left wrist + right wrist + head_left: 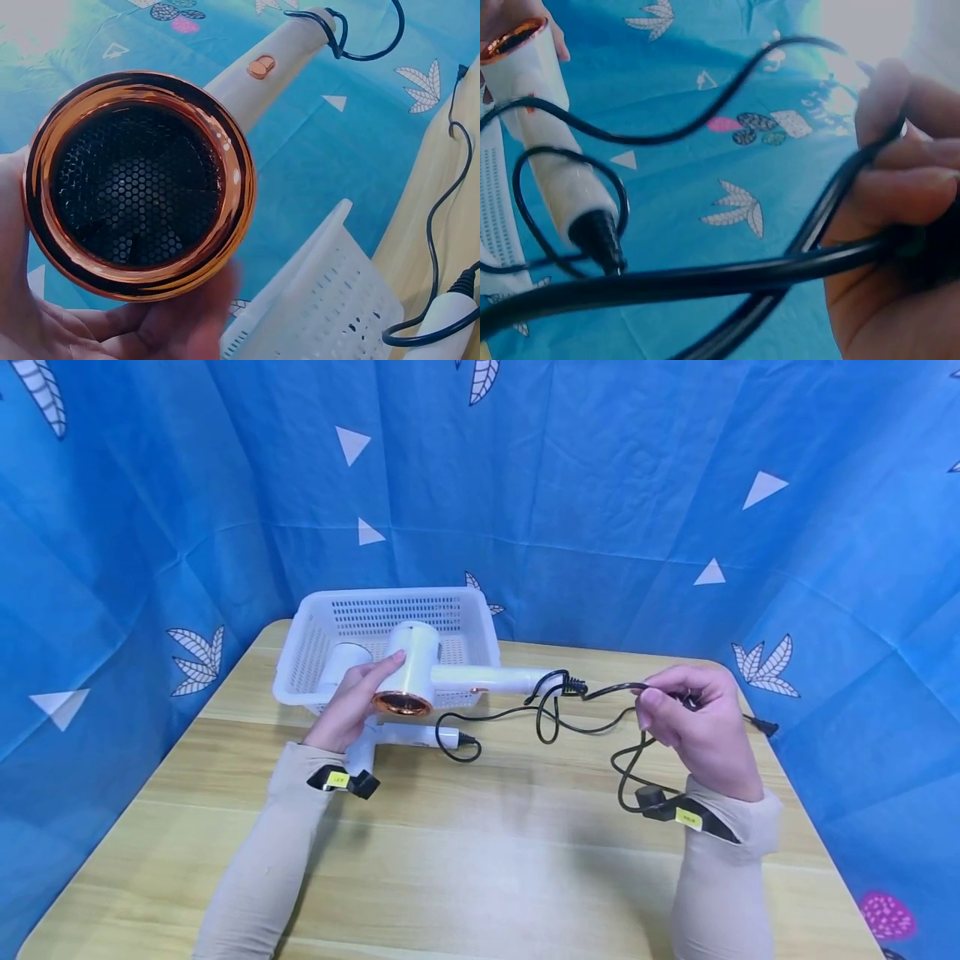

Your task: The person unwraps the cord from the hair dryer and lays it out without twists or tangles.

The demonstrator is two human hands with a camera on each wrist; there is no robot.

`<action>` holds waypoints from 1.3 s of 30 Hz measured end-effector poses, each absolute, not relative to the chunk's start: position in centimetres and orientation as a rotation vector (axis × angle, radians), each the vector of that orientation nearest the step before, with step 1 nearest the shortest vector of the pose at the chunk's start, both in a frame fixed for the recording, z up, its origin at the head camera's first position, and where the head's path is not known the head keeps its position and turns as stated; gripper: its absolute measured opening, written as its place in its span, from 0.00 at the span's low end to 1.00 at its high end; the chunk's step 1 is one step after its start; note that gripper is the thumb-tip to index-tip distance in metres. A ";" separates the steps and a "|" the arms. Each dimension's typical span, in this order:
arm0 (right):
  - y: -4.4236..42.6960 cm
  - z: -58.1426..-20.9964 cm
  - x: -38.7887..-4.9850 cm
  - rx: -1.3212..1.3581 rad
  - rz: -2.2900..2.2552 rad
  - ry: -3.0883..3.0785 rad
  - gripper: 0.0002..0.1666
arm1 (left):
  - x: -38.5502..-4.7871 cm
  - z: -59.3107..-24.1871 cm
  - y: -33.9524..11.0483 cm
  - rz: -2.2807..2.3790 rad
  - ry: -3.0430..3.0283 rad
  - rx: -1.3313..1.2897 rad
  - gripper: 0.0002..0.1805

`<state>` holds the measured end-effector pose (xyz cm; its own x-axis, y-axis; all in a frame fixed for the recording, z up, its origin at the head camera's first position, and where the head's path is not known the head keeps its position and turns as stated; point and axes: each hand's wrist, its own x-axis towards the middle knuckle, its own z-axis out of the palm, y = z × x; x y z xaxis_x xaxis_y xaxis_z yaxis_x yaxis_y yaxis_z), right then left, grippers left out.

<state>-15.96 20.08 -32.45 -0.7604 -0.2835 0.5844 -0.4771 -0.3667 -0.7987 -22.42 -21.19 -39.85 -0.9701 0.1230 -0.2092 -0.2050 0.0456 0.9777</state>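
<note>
My left hand (352, 697) grips a white hair dryer (412, 660) by its barrel, in front of and above the basket's near edge. Its copper-rimmed end (139, 187) faces the left wrist camera, showing a dark honeycomb mesh. The handle (480, 678) points right, with a copper-coloured switch (262, 67) on it. Black cord (615, 690) loops loosely round the handle's end and runs across to my right hand (701, 718). There, thumb and fingers pinch the cord, and more of it passes through the palm in the right wrist view.
A white perforated basket (288, 647) stands at the back left with a white cylindrical thing (347, 657) inside. Another white hair dryer (412, 735) lies on the wooden table (495, 860) before it, partly behind my left wrist. A black plug (765, 727) lies near the right edge.
</note>
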 end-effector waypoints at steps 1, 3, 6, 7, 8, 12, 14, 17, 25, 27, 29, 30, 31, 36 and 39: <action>20.4 -32.5 -16.0 1.035 2.264 -1.721 0.22 | -22.4 -39.8 -21.2 2.021 2.089 -0.089 0.41; 21.1 -32.7 -16.2 1.042 2.235 -1.791 0.22 | -22.4 -39.7 -21.3 2.023 2.096 -0.089 0.40; 22.2 -33.1 -16.7 1.005 2.180 -1.940 0.21 | -22.4 -39.6 -21.3 2.032 2.088 -0.101 0.40; 22.6 -33.2 -16.9 0.989 2.161 -2.004 0.21 | -22.3 -39.6 -21.3 2.034 2.082 -0.104 0.39; 23.0 -33.3 -17.1 0.973 2.135 -2.077 0.19 | -22.3 -39.5 -21.3 2.039 2.073 -0.106 0.39; 24.6 -33.9 -18.0 0.915 1.994 -2.398 0.15 | -22.4 -39.6 -21.3 2.059 2.045 -0.124 0.38; 25.2 -34.1 -18.4 0.905 1.902 -2.523 0.12 | -22.5 -39.6 -21.4 2.067 2.040 -0.133 0.38; 26.0 -34.5 -19.0 0.864 1.769 -2.663 0.08 | -22.5 -39.6 -21.5 2.074 2.035 -0.137 0.37; 26.7 -35.4 -20.1 0.766 1.594 -2.848 0.06 | -22.5 -39.8 -21.7 2.051 2.042 -0.116 0.37; 26.8 -35.6 -20.4 0.761 1.569 -2.879 0.07 | -22.5 -39.8 -21.8 2.045 2.042 -0.112 0.38; 27.0 -35.8 -20.7 0.763 1.538 -2.907 0.08 | -22.5 -39.7 -21.9 2.043 2.041 -0.113 0.38; 27.2 -35.9 -20.8 0.759 1.519 -2.920 0.08 | -22.5 -39.7 -21.9 2.044 2.040 -0.113 0.38; 27.3 -36.0 -20.9 0.750 1.502 -2.933 0.09 | -22.5 -39.7 -21.9 2.047 2.039 -0.110 0.38; 28.0 -36.5 -21.5 0.613 1.451 -2.967 0.11 | -22.3 -39.6 -22.0 2.055 2.023 -0.075 0.37; 28.2 -36.6 -21.7 0.512 1.449 -2.967 0.15 | -22.2 -39.5 -22.0 2.042 2.013 -0.055 0.36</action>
